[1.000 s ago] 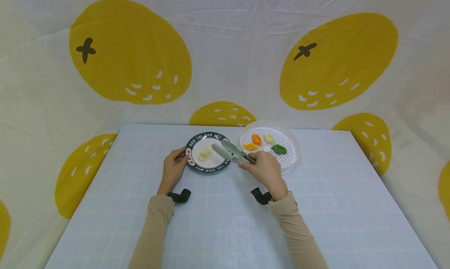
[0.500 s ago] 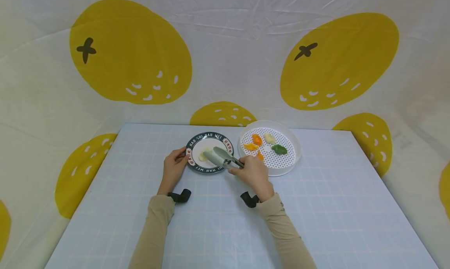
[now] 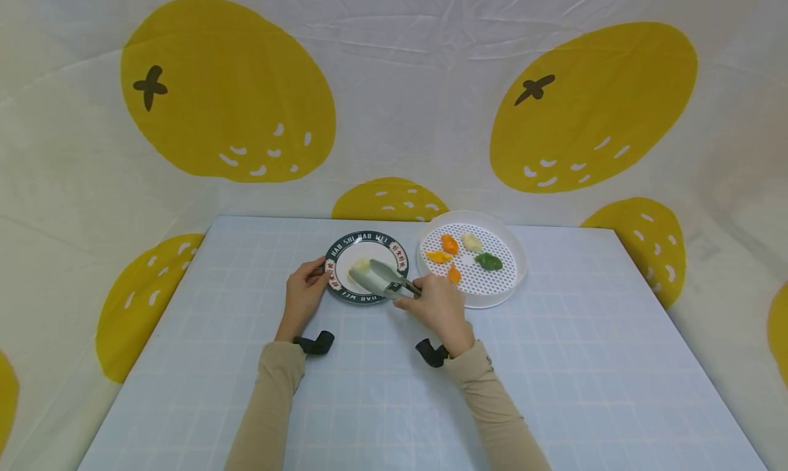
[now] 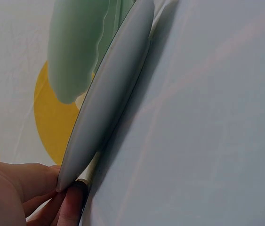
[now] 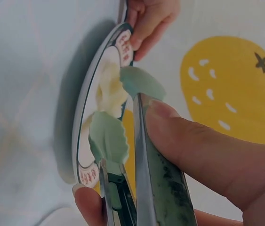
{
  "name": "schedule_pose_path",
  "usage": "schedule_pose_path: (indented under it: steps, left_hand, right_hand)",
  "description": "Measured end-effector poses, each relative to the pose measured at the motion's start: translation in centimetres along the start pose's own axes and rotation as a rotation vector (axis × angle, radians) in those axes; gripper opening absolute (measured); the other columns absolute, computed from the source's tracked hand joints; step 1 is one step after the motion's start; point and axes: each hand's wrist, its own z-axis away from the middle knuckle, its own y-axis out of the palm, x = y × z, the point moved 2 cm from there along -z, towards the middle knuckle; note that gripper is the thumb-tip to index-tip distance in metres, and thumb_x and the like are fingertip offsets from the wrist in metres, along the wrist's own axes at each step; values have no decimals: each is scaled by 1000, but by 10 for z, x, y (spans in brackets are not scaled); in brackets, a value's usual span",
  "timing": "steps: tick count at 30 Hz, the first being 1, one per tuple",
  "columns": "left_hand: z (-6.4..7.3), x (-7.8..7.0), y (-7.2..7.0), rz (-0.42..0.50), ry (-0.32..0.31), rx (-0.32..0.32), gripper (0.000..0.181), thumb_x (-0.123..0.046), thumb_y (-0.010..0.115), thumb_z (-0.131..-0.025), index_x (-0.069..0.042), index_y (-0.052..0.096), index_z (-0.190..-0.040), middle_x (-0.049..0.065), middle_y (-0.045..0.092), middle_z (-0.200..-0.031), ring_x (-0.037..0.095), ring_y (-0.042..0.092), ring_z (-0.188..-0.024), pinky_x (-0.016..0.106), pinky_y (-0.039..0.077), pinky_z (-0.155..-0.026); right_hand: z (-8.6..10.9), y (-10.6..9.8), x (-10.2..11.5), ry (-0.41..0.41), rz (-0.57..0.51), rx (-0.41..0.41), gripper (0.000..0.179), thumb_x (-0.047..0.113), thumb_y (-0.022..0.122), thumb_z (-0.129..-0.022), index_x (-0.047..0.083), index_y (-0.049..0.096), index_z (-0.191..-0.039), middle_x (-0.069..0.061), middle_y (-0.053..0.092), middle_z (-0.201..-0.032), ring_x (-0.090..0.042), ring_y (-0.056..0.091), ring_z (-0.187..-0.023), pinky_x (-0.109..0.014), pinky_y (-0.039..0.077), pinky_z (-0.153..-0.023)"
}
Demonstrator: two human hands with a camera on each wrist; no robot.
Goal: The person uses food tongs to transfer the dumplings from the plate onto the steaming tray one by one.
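My left hand pinches the left rim of a round plate, white inside with a dark green lettered border. In the left wrist view the thumb lies on top and fingers go beneath the rim. A pale, dumpling-like piece lies on the plate. My right hand grips pale green food tongs with metal arms. Their scalloped tips stand spread over the plate, close to the pale piece. The head view shows the tips partly covering it; whether they touch it, I cannot tell.
Right of the plate stands a round white perforated tray. On it lie a green piece, a pale piece, a yellow piece, an orange piece and a pointed orange piece. A light blue checked cloth covers the table.
My right hand has moved left and toward me, bringing the tongs from the plate's right side over the pale piece. The pointed orange piece is now uncovered. The left hand stays put.
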Motion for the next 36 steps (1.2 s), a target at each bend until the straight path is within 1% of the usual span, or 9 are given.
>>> schedule_pose_path:
  steps: [5, 11, 15, 17, 20, 23, 28, 33, 36]
  left_hand:
    - [1, -1, 0, 0, 2, 6, 40, -7, 65, -96, -4, 59, -136, 14, 61, -124, 22, 57, -108, 16, 49, -85]
    - [0, 0, 0, -5, 3, 13, 41, -8, 65, -96, -4, 59, -136, 14, 61, -124, 22, 57, -108, 16, 49, -85]
    - [0, 0, -1, -6, 7, 11, 40, -7, 65, -96, -4, 60, -135, 14, 61, -124, 22, 58, -107, 15, 48, -84]
    - [0, -1, -1, -8, 11, 8, 39, -8, 65, -96, -4, 60, -134, 15, 62, -123, 22, 58, -107, 14, 48, -84]
    - [0, 0, -1, -9, 22, 8, 39, -8, 66, -95, -3, 60, -134, 15, 62, -123, 23, 59, -107, 14, 48, -84]
    - [-1, 1, -1, -13, 41, 7, 39, -8, 66, -95, -2, 61, -133, 16, 63, -122, 23, 60, -107, 14, 48, -85]
    - [-2, 2, -1, -22, 57, 12, 39, -6, 66, -95, -2, 61, -133, 15, 63, -122, 22, 60, -107, 13, 49, -84]
    - [-3, 3, -1, -25, 55, 12, 39, -5, 65, -95, -2, 60, -134, 15, 63, -122, 22, 60, -108, 13, 49, -85]
    - [-3, 3, -1, -27, 57, 10, 39, -5, 65, -95, -2, 60, -134, 15, 63, -122, 23, 60, -108, 15, 49, -86]
  right_hand:
    - [-1, 4, 3, -19, 7, -23, 31, 34, 89, -72, 8, 76, -78, 4, 51, -52, -13, 43, -49, -26, 31, -45]
    - [-2, 6, 10, -28, 0, -32, 39, 33, 90, -71, 5, 79, -96, 4, 55, -58, -15, 46, -54, -28, 33, -49]
    - [-2, 9, 16, -44, 38, -49, 43, 34, 90, -70, 6, 79, -102, 4, 56, -60, -14, 46, -55, -27, 34, -50]
    - [-2, 11, 19, -62, 82, -68, 43, 35, 90, -70, 7, 79, -100, 4, 54, -58, -14, 45, -55, -26, 33, -50]
    - [-2, 17, 23, -90, 145, -97, 37, 36, 90, -70, 8, 79, -92, 3, 51, -55, -16, 44, -56, -28, 32, -51]
    - [-1, 22, 26, -103, 167, -107, 34, 36, 89, -71, 9, 78, -88, 3, 51, -55, -17, 44, -55, -28, 32, -50]
    - [1, 28, 30, -111, 168, -126, 34, 36, 89, -72, 10, 78, -91, 2, 51, -57, -17, 44, -51, -30, 31, -45]
    - [2, 31, 28, -145, 163, -164, 31, 33, 88, -73, 12, 80, -95, 2, 51, -56, -17, 43, -50, -29, 29, -44]
    - [3, 32, 27, -164, 168, -187, 30, 32, 87, -75, 14, 80, -98, 1, 54, -58, -17, 44, -50, -30, 30, -44]
